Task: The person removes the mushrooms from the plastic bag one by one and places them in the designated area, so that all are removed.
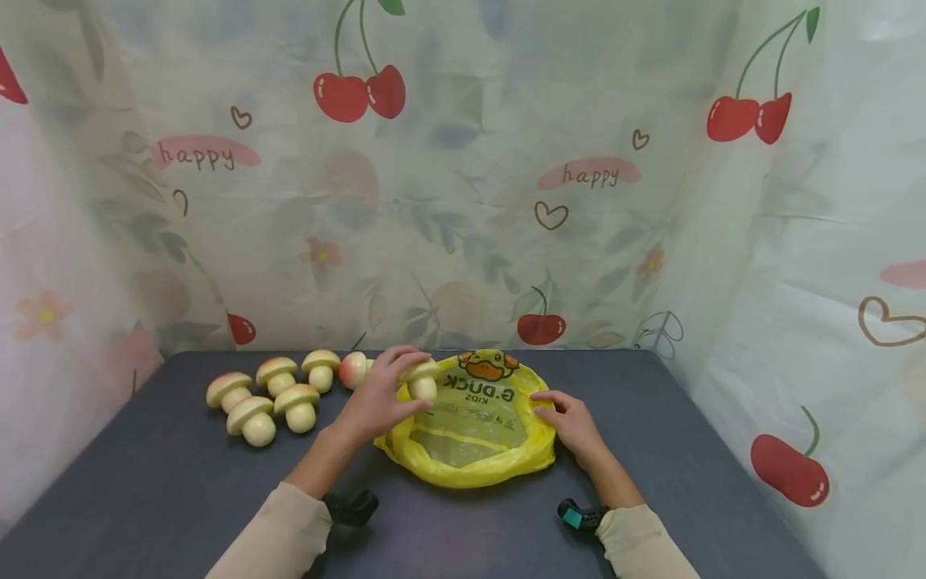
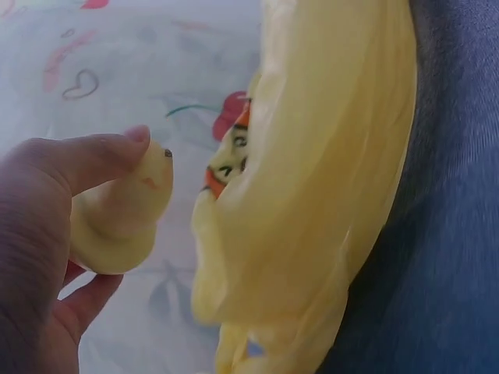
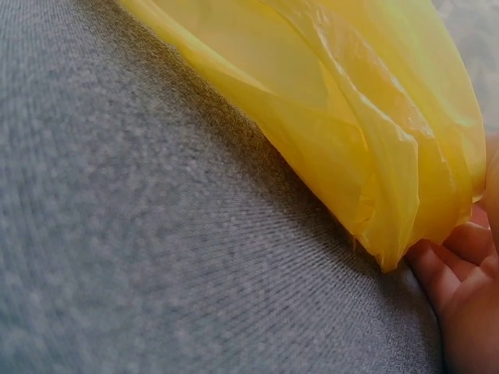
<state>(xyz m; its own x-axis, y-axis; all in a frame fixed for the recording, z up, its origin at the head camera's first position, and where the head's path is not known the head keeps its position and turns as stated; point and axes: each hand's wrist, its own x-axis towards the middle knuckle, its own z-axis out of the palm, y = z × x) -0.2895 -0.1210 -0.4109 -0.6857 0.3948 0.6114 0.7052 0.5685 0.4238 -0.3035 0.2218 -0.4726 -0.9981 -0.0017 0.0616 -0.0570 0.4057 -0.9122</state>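
Observation:
My left hand (image 1: 376, 396) grips a toy mushroom (image 1: 423, 386) over the left rim of a yellow plastic bag (image 1: 463, 476). In the left wrist view the thumb presses the end of the mushroom's pale stem (image 2: 144, 187), with fingers around its cap. The bag stands open on the table, a duck print on its inner back side. At its right rim my right hand (image 1: 575, 426) pinches the plastic. The right wrist view shows the bag's folds (image 3: 374, 171) partly hiding those fingers (image 3: 440, 273).
Several more toy mushrooms (image 1: 300, 408) lie grouped on the left of the dark table (image 1: 145, 482). Another mushroom with a reddish cap (image 1: 353, 370) lies just behind my left hand. A cherry-printed curtain (image 1: 448, 201) hangs behind the table and along both sides.

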